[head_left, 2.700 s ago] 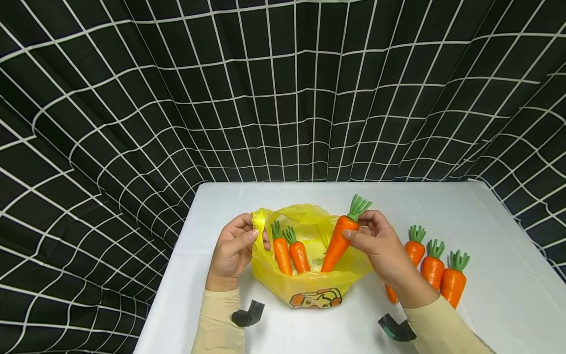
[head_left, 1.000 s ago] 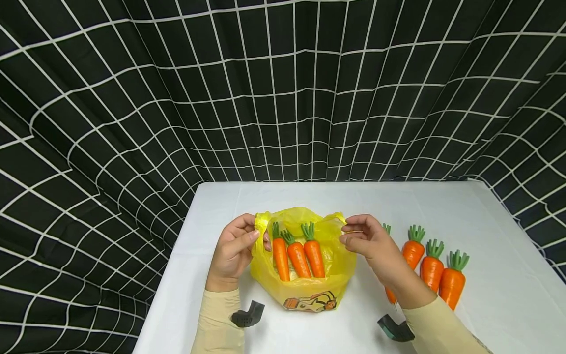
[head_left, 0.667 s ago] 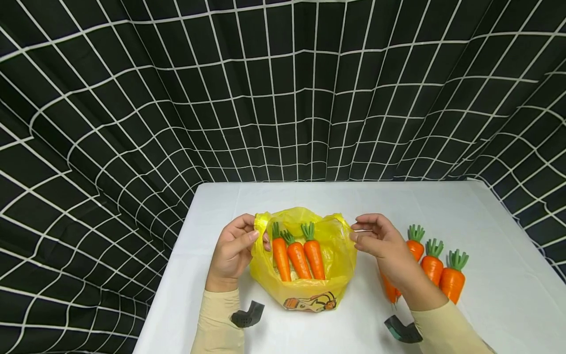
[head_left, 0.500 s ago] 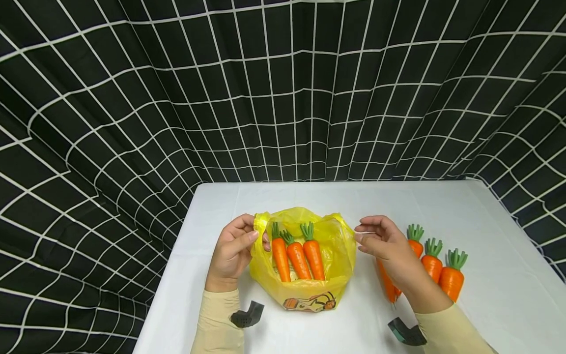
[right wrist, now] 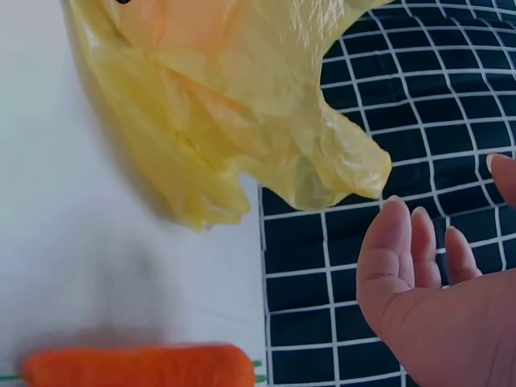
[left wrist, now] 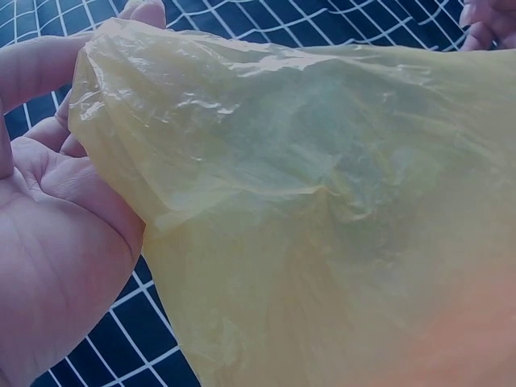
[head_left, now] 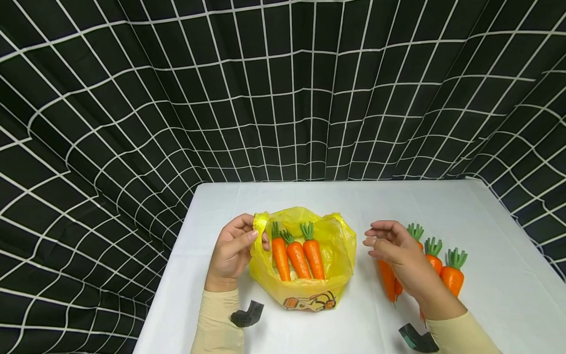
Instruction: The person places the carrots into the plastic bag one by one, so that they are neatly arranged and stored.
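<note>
A yellow plastic bag [head_left: 305, 295] stands with its mouth spread on the white table, and three carrots [head_left: 298, 259] with green tops lean inside it. My left hand [head_left: 232, 253] pinches the bag's left handle between thumb and fingers. In the left wrist view the thin film [left wrist: 282, 201] stretches away from that hand. My right hand [head_left: 400, 260] holds nothing, its fingers loosely bent, to the right of the bag and apart from it. Beneath and beside it lie several loose carrots [head_left: 452, 279], partly covered by the hand and wrist.
The white-covered table [head_left: 499, 236] ends at a black curtain with white grid lines [head_left: 309, 123] behind and at the sides. In the right wrist view one loose carrot [right wrist: 141, 367] lies near the table's edge.
The third carrot went from my right hand into the bag. That hand then let go of the bag's right side and moved right, over the loose carrots. My left hand stayed put.
</note>
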The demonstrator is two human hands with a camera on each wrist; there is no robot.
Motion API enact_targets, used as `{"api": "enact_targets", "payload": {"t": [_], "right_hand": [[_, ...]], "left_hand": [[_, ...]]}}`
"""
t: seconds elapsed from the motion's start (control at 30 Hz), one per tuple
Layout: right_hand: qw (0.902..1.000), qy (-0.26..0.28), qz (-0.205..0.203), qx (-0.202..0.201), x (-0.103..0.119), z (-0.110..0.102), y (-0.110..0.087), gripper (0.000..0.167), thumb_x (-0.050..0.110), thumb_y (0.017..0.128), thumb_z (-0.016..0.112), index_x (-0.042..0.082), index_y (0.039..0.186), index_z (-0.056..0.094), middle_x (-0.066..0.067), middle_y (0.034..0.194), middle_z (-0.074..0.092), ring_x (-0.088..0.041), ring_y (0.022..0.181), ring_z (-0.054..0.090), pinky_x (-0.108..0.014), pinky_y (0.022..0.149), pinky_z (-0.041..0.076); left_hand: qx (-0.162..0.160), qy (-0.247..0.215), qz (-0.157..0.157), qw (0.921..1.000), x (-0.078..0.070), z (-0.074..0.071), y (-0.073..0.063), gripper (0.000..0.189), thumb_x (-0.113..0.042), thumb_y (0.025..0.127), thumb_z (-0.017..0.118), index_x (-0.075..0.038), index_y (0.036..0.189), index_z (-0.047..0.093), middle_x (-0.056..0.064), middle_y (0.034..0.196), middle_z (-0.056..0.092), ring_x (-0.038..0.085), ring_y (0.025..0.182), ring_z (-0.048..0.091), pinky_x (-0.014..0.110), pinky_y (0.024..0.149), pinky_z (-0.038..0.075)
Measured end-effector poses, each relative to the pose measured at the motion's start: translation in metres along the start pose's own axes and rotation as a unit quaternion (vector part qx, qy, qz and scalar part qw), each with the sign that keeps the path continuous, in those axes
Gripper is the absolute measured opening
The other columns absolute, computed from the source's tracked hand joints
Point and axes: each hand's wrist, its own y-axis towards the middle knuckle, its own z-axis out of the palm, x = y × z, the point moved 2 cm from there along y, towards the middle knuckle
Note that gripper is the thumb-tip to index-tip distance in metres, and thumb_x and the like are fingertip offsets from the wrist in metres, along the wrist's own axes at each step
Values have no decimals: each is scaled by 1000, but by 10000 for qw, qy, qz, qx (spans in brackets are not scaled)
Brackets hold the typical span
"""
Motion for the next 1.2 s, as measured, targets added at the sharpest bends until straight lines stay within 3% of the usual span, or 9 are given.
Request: {"api": "enact_targets", "payload": {"t": [0.23,0.5,0.67,0.97,1.2], "right_hand": [[9999,74,72,5,1,-9,-3,50,25,112,63,-3,147,40,-25,137,51,-26,116,64,-29,95,60],[9992,314,-176,189,-7,-20,-6,39,21,116,55,-1,146,41,-18,137,57,-24,117,67,-31,97,59],[9984,451,-183,288,-11,-24,-7,37,27,117,53,3,144,45,-13,133,64,-26,117,69,-34,96,60],[9862,1387,-217,883,-18,-38,-8,37,33,121,33,8,141,52,-12,134,68,-28,119,70,-41,98,62],[9824,1650,-133,865,-28,-51,-13,45,40,121,28,9,143,52,-9,138,69,-29,123,69,-42,96,63]], "left_hand": [[5,38,-16,10000,0,0,0,39,15,101,37,-6,114,68,10,95,71,20,81,72,31,79,65],[-3,26,-21,10000,0,0,0,37,14,101,38,-5,113,67,10,95,71,20,81,71,31,78,64],[-6,15,-4,10000,0,-1,0,37,14,100,39,-5,113,67,10,95,71,20,80,71,31,78,64],[21,23,13,10000,0,0,0,38,15,100,38,-6,113,68,10,95,71,20,81,72,31,79,64],[50,-7,12,10000,0,0,0,37,15,101,38,-5,113,67,10,95,71,20,80,72,31,79,64]]}}
